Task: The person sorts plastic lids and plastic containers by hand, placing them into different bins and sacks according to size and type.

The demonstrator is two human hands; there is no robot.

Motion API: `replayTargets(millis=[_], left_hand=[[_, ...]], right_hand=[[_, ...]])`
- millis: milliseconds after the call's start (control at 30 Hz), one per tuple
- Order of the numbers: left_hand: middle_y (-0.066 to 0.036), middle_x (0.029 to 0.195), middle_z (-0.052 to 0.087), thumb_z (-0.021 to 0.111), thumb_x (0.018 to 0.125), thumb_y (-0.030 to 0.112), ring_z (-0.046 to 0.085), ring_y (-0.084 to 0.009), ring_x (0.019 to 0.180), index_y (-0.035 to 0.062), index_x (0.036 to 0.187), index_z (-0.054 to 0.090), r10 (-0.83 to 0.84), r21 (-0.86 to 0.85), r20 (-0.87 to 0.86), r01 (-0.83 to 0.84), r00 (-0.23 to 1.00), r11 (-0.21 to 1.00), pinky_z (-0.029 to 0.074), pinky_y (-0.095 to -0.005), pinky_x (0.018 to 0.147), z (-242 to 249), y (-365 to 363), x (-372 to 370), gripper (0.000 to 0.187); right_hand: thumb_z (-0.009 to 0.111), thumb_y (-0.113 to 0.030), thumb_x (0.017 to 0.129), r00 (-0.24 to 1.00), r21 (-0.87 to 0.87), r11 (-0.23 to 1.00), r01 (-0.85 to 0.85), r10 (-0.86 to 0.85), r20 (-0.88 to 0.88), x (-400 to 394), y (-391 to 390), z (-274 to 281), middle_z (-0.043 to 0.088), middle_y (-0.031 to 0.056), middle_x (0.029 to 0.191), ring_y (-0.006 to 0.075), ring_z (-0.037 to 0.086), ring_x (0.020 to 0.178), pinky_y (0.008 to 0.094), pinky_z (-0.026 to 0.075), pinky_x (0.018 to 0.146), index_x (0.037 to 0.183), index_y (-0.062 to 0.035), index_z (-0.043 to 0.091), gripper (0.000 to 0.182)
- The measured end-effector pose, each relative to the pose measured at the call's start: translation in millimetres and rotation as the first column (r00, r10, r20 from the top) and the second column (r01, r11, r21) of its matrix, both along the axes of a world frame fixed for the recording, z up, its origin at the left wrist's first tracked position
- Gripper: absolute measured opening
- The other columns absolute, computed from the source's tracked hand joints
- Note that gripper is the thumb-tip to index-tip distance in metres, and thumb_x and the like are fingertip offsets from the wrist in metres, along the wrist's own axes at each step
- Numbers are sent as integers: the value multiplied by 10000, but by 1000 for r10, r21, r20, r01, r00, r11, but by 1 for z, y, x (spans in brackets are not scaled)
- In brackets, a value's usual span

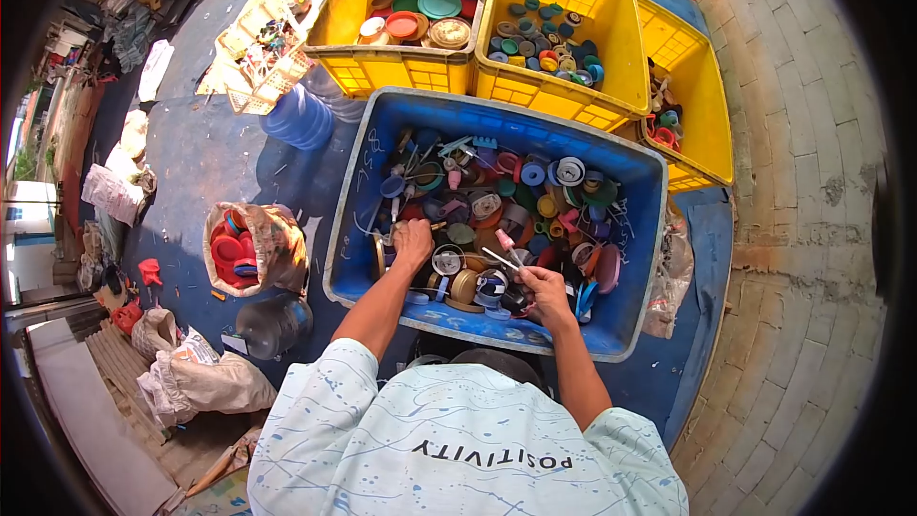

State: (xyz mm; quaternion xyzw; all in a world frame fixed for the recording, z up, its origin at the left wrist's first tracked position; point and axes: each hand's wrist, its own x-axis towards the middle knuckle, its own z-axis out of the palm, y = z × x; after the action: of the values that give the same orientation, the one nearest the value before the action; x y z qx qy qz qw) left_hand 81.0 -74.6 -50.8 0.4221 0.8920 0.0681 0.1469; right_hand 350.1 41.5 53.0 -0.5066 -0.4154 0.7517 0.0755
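Observation:
A blue crate point(382, 100) holds a jumbled heap of plastic caps, lids and small parts point(511, 205). My left hand point(413, 241) is down in the left side of the heap, its fingers closed. Whatever it may hold is hidden by the fingers. Over the front right of the heap, my right hand point(543, 291) pinches a thin white stick point(499, 258) between thumb and fingers. Just beyond this stick is a small part with a pink end point(505, 240). Gold-brown round lids point(464, 287) lie between the two hands, near the crate's front wall.
Behind stand yellow crates point(564, 96) with sorted caps and lids. A sack of red lids point(239, 210), a clear bottle point(274, 328) and a blue water jug point(298, 119) are on the left. A pale basket point(250, 96) holds mixed pieces. Paving point(793, 229) runs along the right.

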Motion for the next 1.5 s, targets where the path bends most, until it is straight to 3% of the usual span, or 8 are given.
replayTargets(millis=[433,567,700,800,833,967,1167,1500], left_hand=[[-219,867,633,576,718,93,614,-413,828,22,828,654,-20,38,5,20,1000,999,485,-515,703,-15,-2,2,152],[-222,918,611,583,726,97,591,-386,888,15,780,638,-65,114,-111,78,992,990,488,-449,693,11,2,1,112],[-212,804,633,610,764,124,622,-371,765,-2,796,631,110,214,79,-125,991,969,487,-445,689,50,-1,-13,132],[-203,756,639,657,795,191,620,-352,676,-8,800,633,352,286,456,-509,817,812,486,-450,666,92,-11,-14,201],[-140,763,660,683,830,202,615,-230,641,4,841,638,361,282,599,-610,715,741,483,-360,586,81,-20,-18,203],[6,791,631,679,862,117,563,-52,616,47,990,596,161,-8,985,-909,65,417,438,-189,554,112,-53,-7,168],[10,793,600,683,835,32,523,-60,618,48,973,590,28,-87,996,-976,-83,198,440,-191,551,142,-78,28,167],[17,763,578,714,814,51,504,-59,607,52,955,589,-12,-64,998,-979,-67,192,435,-194,554,172,-71,70,188]], right_hand=[[650,-196,865,954,137,950,-280,258,155,-8,6,-15,675,56,787,123,589,739,270,455,680,949,25,706,243],[677,-214,815,845,467,704,-535,433,315,-27,10,-23,701,90,886,238,651,774,336,487,734,945,-26,710,231],[688,-270,807,730,654,391,-648,565,386,-50,13,-66,689,47,1075,294,536,1020,404,390,903,946,-105,737,221],[691,-281,801,698,675,330,-659,603,387,-64,8,-82,691,33,1069,282,537,1003,403,382,884,951,-120,739,226],[688,-278,800,683,677,311,-667,619,388,-67,6,-89,691,30,1067,282,532,1010,405,380,880,946,-124,739,218],[668,-261,803,642,725,221,-653,670,374,-70,-2,-134,693,25,1041,290,510,1019,422,373,859,915,-141,736,178],[616,-236,822,577,646,153,-748,631,519,-75,-12,-118,690,50,959,323,510,951,465,369,811,911,-162,725,159],[623,-222,836,633,679,226,-699,637,439,-70,-9,-113,684,133,871,352,555,866,479,420,787,914,-97,722,177]])
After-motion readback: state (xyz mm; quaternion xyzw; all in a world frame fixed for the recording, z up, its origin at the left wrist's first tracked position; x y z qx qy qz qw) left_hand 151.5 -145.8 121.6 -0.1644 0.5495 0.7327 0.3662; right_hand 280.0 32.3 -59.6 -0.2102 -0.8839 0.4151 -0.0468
